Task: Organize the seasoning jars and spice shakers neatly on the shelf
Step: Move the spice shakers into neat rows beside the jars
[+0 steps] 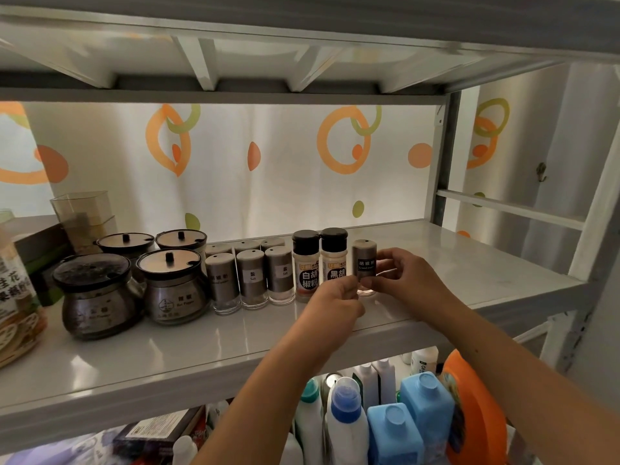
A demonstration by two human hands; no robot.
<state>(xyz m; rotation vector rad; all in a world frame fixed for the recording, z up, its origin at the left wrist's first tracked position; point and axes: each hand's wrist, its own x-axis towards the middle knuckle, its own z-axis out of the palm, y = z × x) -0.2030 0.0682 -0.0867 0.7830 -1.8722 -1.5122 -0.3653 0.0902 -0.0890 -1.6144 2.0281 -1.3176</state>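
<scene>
Inspection of the white metal shelf (453, 263), middle tier. The board is glossy, and a pale curtain (268, 169) printed with orange and green rings hangs behind it.

The grey shaker (364, 260) stands upright at the right end of the row, just beside two black-capped pepper bottles (319, 263). Whether its glass base touches the board cannot be told. The left hand (330, 305) pinches its lower part with closed fingers. The right hand (407, 276) grips its right side, thumb and fingers curled round it.

Left of the bottles, six matching grey shakers (251, 276) stand in two rows of three, close together. Further left, four round lidded seasoning jars (171, 290) sit two in front and two behind. Stacked clear cups (84, 213) stand at the back left, and a printed packet (16, 297) sits at the left edge.

On the lower tier are blue and white detergent bottles (392, 431) packed tightly, with an orange container (476, 407) to their right.
</scene>
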